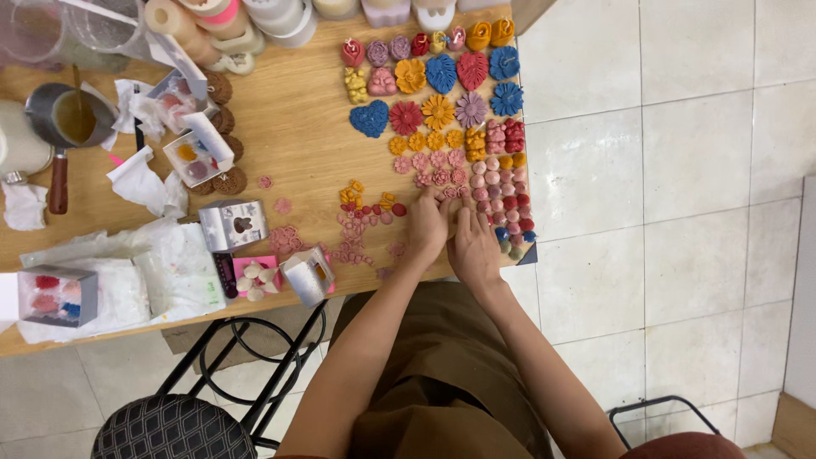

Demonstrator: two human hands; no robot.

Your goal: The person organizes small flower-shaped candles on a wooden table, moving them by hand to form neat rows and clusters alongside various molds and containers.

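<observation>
Both hands lie side by side on the wooden table (289,127) near its front edge, toward the right corner. The left hand (427,228) and the right hand (474,246) rest palm down, fingers stretched forward and close together, fingertips touching the small pink flower-shaped wax pieces (438,177) at the lower end of the sorted rows; whether either hand pinches a piece cannot be told. Just right of the fingertips sit rows of small round pink and red pieces (501,200). Left of the left hand lies a loose scatter of pink and yellow pieces (361,217). Larger blue, red and orange flowers (442,93) fill the far right corner. A small grey gift box (233,223) stands well to the left.
</observation>
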